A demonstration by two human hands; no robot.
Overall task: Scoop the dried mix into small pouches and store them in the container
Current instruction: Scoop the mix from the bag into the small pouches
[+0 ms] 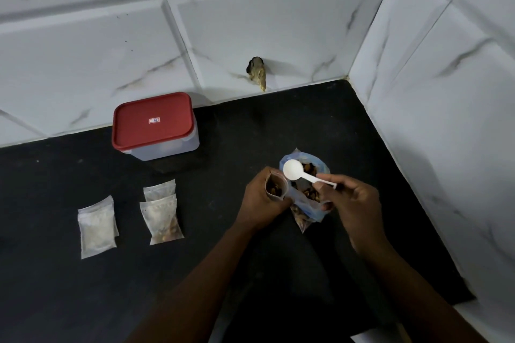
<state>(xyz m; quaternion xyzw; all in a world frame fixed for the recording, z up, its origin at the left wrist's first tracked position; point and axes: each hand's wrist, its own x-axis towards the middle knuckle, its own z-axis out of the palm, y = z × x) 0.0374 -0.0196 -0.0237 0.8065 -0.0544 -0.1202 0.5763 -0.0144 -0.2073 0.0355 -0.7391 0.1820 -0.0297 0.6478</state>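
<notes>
Empty spoon (294,170) up over the open pouch (276,185), both hands busy.
On the desk (83,287), the red-lidded container (154,127) sits closed, well beyond the left hand (262,200); the bag of mix (309,203) stands open between both hands; left hand grips the part-filled pouch, right hand (354,198) pinches the spoon handle; filled pouches (163,220) lie further left.

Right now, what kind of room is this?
Probably a kitchen corner: a black counter meets marbled wall tiles, with a red-lidded container and a bag of dried mix on it.
</notes>
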